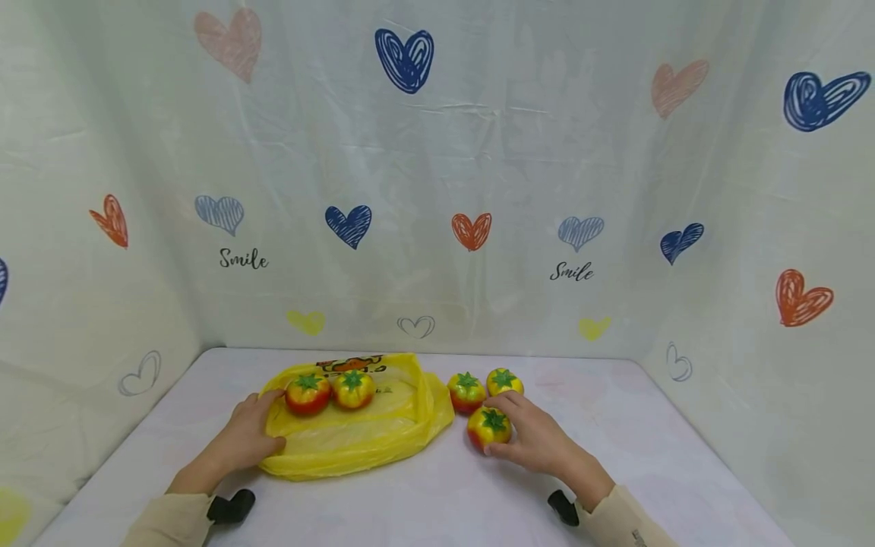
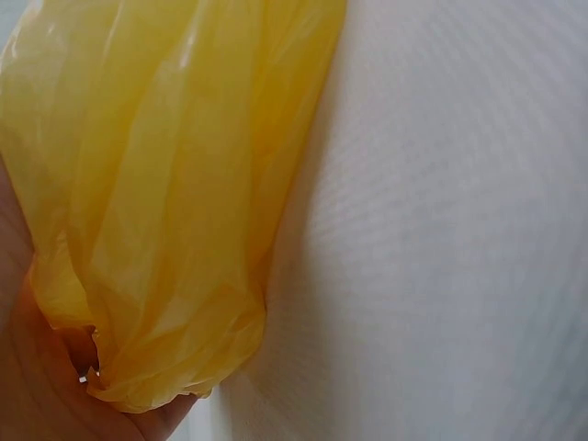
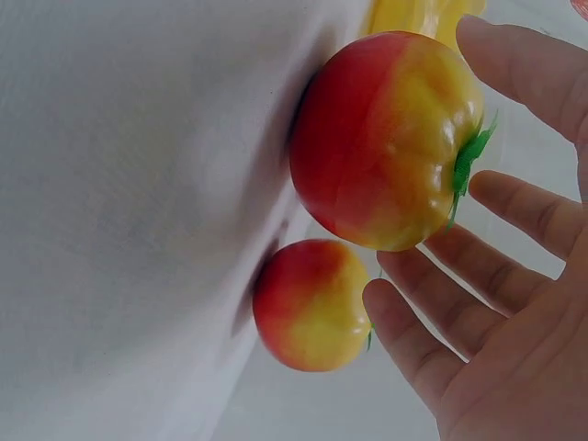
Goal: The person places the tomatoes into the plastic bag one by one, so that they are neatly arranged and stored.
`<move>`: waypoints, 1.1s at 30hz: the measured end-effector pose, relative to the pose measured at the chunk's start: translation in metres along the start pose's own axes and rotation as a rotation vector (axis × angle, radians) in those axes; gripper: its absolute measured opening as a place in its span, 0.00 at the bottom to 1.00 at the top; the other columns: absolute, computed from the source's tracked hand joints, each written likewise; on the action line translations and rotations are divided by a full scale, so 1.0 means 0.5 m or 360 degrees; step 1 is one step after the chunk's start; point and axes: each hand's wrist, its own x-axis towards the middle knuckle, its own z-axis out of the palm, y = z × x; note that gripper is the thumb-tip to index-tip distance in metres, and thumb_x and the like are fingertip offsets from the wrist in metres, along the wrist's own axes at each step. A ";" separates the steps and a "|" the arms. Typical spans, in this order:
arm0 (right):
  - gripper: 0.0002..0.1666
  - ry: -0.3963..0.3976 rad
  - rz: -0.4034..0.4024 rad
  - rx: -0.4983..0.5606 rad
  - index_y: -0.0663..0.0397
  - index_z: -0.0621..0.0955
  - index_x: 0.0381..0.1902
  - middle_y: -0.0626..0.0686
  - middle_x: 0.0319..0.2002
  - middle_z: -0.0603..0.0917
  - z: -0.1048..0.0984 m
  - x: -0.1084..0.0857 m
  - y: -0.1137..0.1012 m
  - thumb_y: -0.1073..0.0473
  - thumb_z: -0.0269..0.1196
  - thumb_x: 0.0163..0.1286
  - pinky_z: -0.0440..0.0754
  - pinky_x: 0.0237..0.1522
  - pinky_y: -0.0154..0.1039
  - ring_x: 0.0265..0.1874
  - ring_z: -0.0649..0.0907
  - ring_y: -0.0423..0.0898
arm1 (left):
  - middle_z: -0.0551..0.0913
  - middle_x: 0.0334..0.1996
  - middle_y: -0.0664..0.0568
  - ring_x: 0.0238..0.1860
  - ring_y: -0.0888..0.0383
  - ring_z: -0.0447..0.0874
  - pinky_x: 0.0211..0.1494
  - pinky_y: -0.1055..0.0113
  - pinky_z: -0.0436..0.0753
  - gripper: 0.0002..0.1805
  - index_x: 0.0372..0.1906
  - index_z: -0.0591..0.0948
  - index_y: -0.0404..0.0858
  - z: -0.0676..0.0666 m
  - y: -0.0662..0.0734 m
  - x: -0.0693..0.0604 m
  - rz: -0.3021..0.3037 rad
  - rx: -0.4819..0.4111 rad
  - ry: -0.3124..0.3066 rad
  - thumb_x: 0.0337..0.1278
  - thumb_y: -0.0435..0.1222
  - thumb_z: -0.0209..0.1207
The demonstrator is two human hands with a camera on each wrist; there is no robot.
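toward the tabletop's left edge, the left hand grips a yellow plastic bag; the two red-and-yellow tomatoes on it (hidden from the left wrist) show in the head view. right of it, two more tomatoes sit toward the far edge; nearer, the right hand surrounds a third. the right wrist view shows its fingers spread apart, and the tomato's broad red flank.

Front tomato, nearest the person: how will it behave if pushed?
The front tomato likely rolls: its sides are round. Its skin may be slippery, judging by the glossy highlights. Probably firm, since no dents show.
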 end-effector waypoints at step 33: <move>0.35 -0.0018 0.0009 -0.0012 0.45 0.74 0.59 0.46 0.52 0.74 0.008 0.001 0.008 0.48 0.73 0.53 0.77 0.52 0.49 0.48 0.76 0.44 | 0.66 0.53 0.31 0.51 0.37 0.64 0.53 0.37 0.70 0.44 0.65 0.62 0.27 0.000 0.003 -0.005 0.0014 0.0017 0.0022 0.37 0.34 0.66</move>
